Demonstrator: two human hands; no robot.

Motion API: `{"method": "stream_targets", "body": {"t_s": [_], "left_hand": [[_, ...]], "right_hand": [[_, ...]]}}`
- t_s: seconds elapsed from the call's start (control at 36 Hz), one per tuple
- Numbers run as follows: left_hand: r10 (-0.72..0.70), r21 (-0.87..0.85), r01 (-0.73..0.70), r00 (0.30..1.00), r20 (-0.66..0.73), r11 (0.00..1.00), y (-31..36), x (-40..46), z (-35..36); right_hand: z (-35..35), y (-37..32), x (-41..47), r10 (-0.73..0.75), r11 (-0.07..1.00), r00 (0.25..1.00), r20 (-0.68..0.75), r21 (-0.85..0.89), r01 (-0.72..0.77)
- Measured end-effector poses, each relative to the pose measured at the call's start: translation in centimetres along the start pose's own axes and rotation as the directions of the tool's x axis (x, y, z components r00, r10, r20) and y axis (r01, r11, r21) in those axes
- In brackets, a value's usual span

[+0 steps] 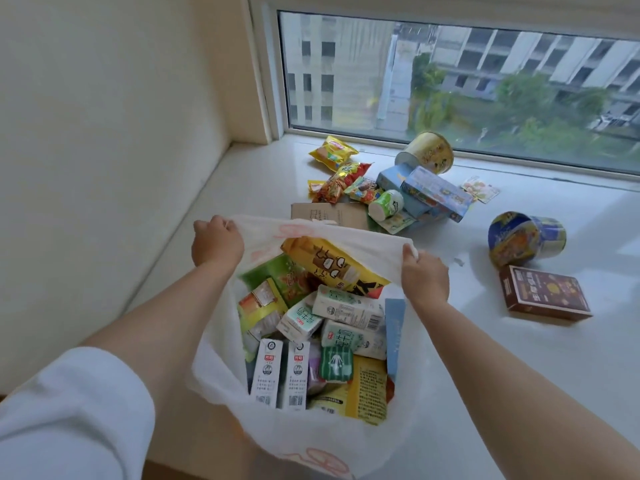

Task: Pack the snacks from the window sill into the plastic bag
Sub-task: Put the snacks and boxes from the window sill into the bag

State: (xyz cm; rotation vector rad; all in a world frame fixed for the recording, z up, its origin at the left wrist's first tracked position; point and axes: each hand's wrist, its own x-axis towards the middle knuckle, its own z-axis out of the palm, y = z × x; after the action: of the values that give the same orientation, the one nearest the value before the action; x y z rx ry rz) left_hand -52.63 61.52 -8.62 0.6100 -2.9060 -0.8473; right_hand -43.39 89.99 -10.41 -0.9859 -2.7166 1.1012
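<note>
A white plastic bag [221,368] stands wide open at the near edge of the window sill [519,375]. My left hand [216,241] grips its left rim and my right hand [424,276] grips its right rim. Inside lie several milk cartons [348,308], a yellow snack packet [332,265] and green packets. On the sill behind the bag lie a yellow chip bag [333,152], a red-yellow packet [341,181], blue boxes [434,192], a white-green cup [385,204] and a flat cardboard box [327,214].
Two noodle tubs lie on their sides: a yellow one [427,153] by the window and a blue one [524,239] to the right. A brown box [543,292] lies near the right. A small sachet [479,188] sits by the glass. A wall [104,133] bounds the left.
</note>
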Motion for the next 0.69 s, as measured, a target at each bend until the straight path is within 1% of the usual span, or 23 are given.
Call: {"method": "stream_targets", "body": {"t_s": [0.06, 0.11, 0.17, 0.22, 0.31, 0.36, 0.44, 0.53, 0.58, 0.64, 0.69], "left_hand": [[0.015, 0.068, -0.02, 0.997, 0.073, 0.997, 1.4, 0.3, 0.3], [0.09, 0.118, -0.104, 0.989, 0.121, 0.988, 3.1, 0.4, 1.0], [0.184, 0.126, -0.203, 0.971, 0.151, 0.971, 5.1, 0.6, 1.9], [0.277, 0.146, -0.306, 0.942, 0.19, 0.941, 7.4, 0.7, 3.2], [0.355, 0.175, -0.412, 0.891, 0.284, 0.894, 10.8, 1.0, 5.5], [0.367, 0.178, -0.44, 0.869, 0.333, 0.88, 12.9, 1.4, 7.3], [0.348, 0.214, -0.456, 0.847, 0.403, 0.864, 14.8, 2.8, 10.4], [0.299, 0.278, -0.454, 0.837, 0.459, 0.846, 16.2, 4.8, 13.7], [0.28, 0.291, -0.452, 0.831, 0.481, 0.843, 17.0, 6.1, 15.8], [0.284, 0.285, -0.46, 0.824, 0.49, 0.841, 17.6, 7.3, 17.9], [0.295, 0.271, -0.47, 0.815, 0.499, 0.84, 18.0, 8.6, 20.1]], "right_hand": [[0.0, -0.2, 0.6, 0.017, 0.999, 1.0, 0.021, -0.032, -0.016], [0.0, -0.3, 1.2, 0.023, 0.996, 0.998, 0.062, -0.083, -0.017], [0.0, -0.4, 1.7, 0.022, 0.991, 0.995, 0.096, -0.134, -0.009], [0.0, -0.4, 2.5, -0.012, 0.991, 0.996, 0.092, -0.135, 0.025], [0.0, -0.7, 4.4, -0.063, 0.992, 0.996, 0.067, -0.108, 0.07], [0.1, -0.9, 6.3, -0.07, 0.991, 0.993, 0.095, -0.11, 0.08], [0.6, -1.2, 9.4, -0.063, 0.988, 0.987, 0.148, -0.127, 0.083], [1.8, -0.7, 13.3, -0.045, 0.971, 0.975, 0.217, -0.219, 0.094], [2.6, -0.3, 15.8, -0.033, 0.956, 0.967, 0.252, -0.273, 0.104], [3.7, -0.2, 18.1, -0.007, 0.959, 0.965, 0.261, -0.273, 0.081], [5.0, -0.2, 20.2, 0.044, 0.976, 0.969, 0.241, -0.217, 0.01]]}}
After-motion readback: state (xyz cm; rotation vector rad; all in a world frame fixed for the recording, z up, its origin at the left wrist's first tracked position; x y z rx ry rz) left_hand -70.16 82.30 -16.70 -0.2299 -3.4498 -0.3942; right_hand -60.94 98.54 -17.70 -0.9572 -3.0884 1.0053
